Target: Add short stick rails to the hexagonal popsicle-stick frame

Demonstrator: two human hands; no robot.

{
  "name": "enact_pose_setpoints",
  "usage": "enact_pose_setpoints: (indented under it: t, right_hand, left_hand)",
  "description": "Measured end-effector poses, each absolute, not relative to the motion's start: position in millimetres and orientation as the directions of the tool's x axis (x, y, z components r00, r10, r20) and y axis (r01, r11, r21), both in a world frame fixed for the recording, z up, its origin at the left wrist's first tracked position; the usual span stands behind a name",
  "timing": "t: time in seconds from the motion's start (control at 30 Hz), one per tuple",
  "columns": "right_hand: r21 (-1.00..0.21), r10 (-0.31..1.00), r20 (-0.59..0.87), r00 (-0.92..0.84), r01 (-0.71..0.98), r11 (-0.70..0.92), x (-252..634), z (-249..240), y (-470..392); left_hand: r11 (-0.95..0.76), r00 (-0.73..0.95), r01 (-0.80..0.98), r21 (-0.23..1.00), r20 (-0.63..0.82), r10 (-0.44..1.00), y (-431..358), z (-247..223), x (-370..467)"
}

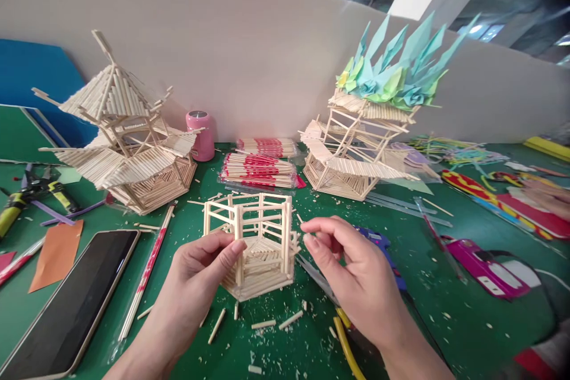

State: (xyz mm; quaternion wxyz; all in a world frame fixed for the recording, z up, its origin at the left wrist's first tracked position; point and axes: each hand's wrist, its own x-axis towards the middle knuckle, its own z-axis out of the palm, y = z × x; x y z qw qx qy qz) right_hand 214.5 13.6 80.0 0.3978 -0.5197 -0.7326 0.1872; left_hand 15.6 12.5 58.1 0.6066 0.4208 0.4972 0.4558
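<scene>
My left hand [196, 282] pinches a front post of a small six-sided frame [262, 288] built from thin wooden sticks, which stands upright on the green table. Open rails run round its upper part, and its floor is laid with sticks. To the right of the frame, my right hand [356, 276] has thumb and forefinger drawn together, apart from the frame. A short bit of wooden stick [300, 218] shows at those fingertips. Scissors [318, 279] lie partly hidden beneath my right hand, beside a blue tool [378, 246]. Cut stick pieces [263, 325] are scattered in front.
A stick pavilion [133, 160] stands at left, another, topped with folded paper [401, 65], at right. Between them are bagged sticks [258, 169] and a pink container [201, 136]. A phone [75, 303] and pliers [42, 193] lie left; a magenta device [492, 267] and another person's hand [547, 193] are right.
</scene>
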Motion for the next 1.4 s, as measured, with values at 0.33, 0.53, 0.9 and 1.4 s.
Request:
enact_pose_setpoints:
  t: [0.33, 0.53, 0.9, 1.4]
  right_hand:
    - [-0.826, 0.950, 0.235, -0.205, 0.474, 0.306, 208.7, 65.0, 23.0]
    - [-0.857, 0.947, 0.178, -0.268, 0.430, 0.283, 198.8, 67.5, 31.1]
    - [-0.946, 0.964, 0.105, -0.246, 0.274, 0.173, 193.6, 63.5, 34.0]
    - [-0.954, 0.972, 0.058, -0.228, 0.274, 0.122, 192.7, 63.5, 28.8]
  left_hand:
    - [0.246, 0.065, -0.129, 0.961, -0.239, 0.969, 14.0, 57.9, 8.5]
    - [0.248, 0.002, -0.105, 0.963, -0.249, 0.969, 13.2, 60.4, 4.8]
    - [-0.147, -0.243, 0.594, 0.791, 0.350, 0.904, -4.5, 63.8, 4.9]
    - [-0.610, 0.547, 0.791, -0.041, 0.496, 0.675, 0.2, 64.7, 14.2]
